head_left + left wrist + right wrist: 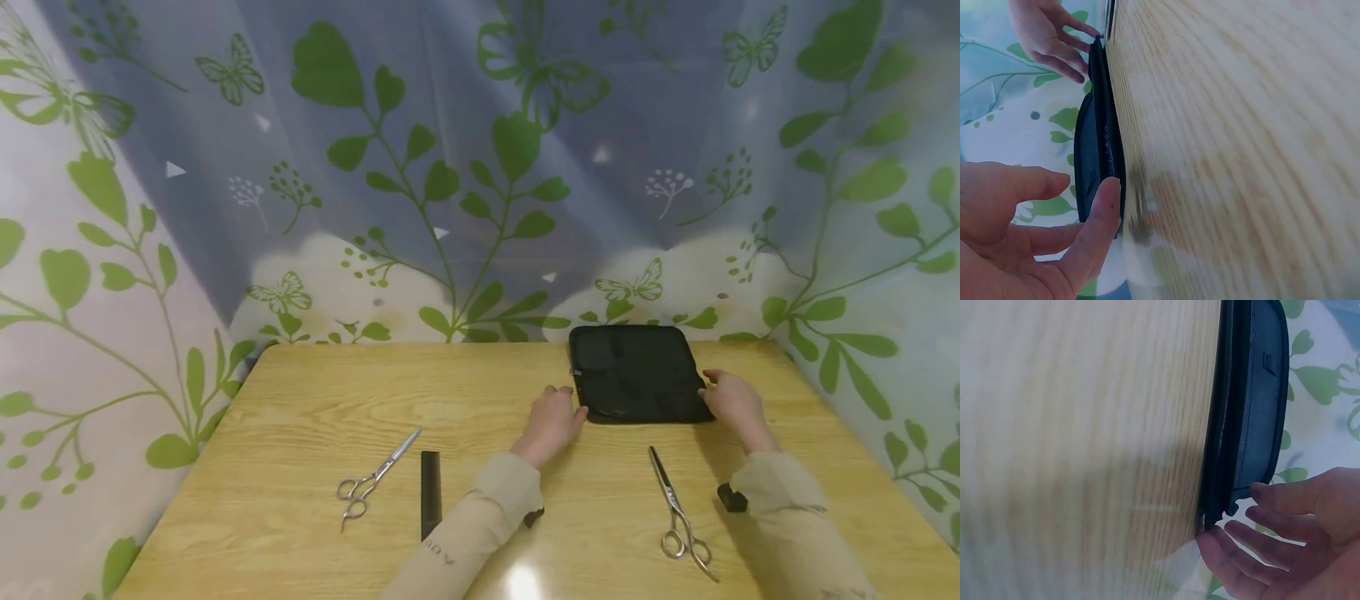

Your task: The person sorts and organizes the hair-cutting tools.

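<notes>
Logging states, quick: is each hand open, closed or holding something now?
Left hand: open, at the left edge of the case.
Right hand: open, at its right edge.

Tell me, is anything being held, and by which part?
No clear grip shows: the left hand and right hand touch the black zippered case at its near corners.

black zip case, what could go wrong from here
The flat black zip case lies by the far edge of the yellow wood table, so a push might jam it into the leaf-patterned cloth. In the head view the beige left sleeve overlaps the straight black comb, so drawing that arm back could sweep it.
</notes>
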Action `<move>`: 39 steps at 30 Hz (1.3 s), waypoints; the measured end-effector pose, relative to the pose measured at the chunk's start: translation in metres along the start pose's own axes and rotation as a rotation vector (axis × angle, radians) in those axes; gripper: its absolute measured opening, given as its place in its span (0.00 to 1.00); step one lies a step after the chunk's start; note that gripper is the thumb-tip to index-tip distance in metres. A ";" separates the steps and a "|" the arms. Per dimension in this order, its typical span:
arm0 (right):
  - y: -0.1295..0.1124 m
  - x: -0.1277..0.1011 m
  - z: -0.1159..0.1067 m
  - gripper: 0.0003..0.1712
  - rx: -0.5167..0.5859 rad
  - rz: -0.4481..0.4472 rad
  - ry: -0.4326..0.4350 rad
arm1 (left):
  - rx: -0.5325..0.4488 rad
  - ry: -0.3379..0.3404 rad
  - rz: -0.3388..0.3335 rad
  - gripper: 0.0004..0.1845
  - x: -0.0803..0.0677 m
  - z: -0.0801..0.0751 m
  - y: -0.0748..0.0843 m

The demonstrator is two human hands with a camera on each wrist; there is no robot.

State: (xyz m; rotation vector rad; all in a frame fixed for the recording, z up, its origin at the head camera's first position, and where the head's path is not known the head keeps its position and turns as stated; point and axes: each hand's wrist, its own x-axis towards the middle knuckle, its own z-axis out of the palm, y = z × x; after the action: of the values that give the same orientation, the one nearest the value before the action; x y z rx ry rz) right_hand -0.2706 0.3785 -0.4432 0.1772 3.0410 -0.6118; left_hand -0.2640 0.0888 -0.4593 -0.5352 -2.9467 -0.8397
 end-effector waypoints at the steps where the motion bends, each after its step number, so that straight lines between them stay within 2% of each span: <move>1: 0.000 0.000 0.000 0.29 -0.002 0.006 -0.010 | -0.004 -0.007 -0.004 0.21 0.001 0.001 0.000; 9: 0.009 0.009 0.002 0.28 -0.006 -0.009 -0.026 | -0.026 -0.018 -0.022 0.24 0.008 0.009 0.005; 15: 0.016 0.015 0.002 0.28 0.014 -0.024 -0.018 | -0.051 -0.068 -0.029 0.24 0.013 0.010 0.009; 21: 0.015 0.013 0.001 0.28 0.064 -0.027 -0.029 | -0.063 -0.083 -0.020 0.20 0.015 0.009 0.005; 27: 0.011 0.011 0.003 0.28 0.054 -0.061 -0.003 | -0.069 -0.084 -0.001 0.18 0.015 0.009 -0.001; 32: 0.008 0.011 0.004 0.28 0.049 -0.052 -0.009 | -0.058 -0.101 0.002 0.17 0.014 0.006 -0.001; 39: 0.006 0.012 0.005 0.28 0.031 -0.051 -0.021 | -0.053 -0.105 -0.021 0.16 0.013 0.005 -0.001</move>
State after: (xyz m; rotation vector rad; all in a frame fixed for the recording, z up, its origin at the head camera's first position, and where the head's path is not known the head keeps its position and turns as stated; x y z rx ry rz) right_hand -0.2815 0.3836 -0.4508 0.0935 3.0257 -0.6596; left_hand -0.2760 0.0949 -0.4623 -0.5695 -3.0367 -0.9216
